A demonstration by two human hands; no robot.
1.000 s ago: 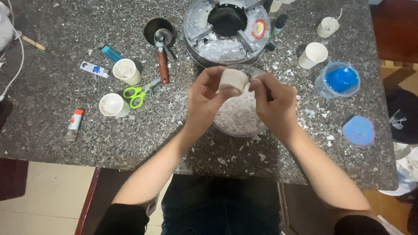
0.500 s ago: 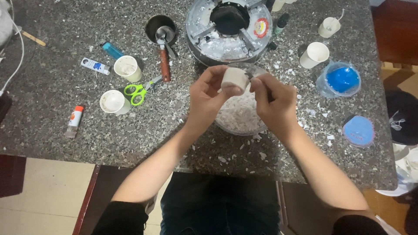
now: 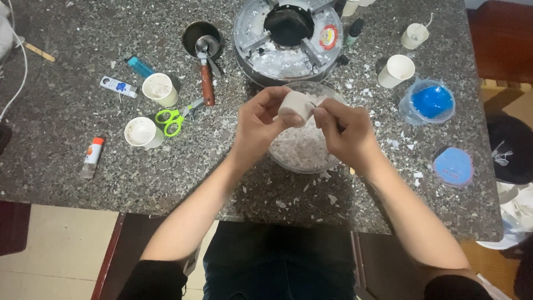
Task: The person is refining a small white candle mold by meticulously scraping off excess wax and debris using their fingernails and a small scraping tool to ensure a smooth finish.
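A person seated at a speckled stone counter (image 3: 83,50) is gripping a small pale cup (image 3: 296,106) in the left hand (image 3: 260,123), fingers clamped round its side, while the right hand (image 3: 345,131) is pinching at the cup's rim; whether it is holding a slim tool cannot be told. Both hands are working together directly above a clear bowl (image 3: 302,149) of white flakes, seemingly so that anything falling lands inside. White chips are lying scattered on the stone around the bowl. Just beyond it, a round metal burner (image 3: 288,39) is sitting at the far edge, with a small dark pot (image 3: 201,38) and a red-handled scoop (image 3: 206,78) to its left. Green scissors (image 3: 173,119), two filled cups and a glue stick (image 3: 91,155) are lying further left; a blue-filled container (image 3: 430,103) is standing to the right.
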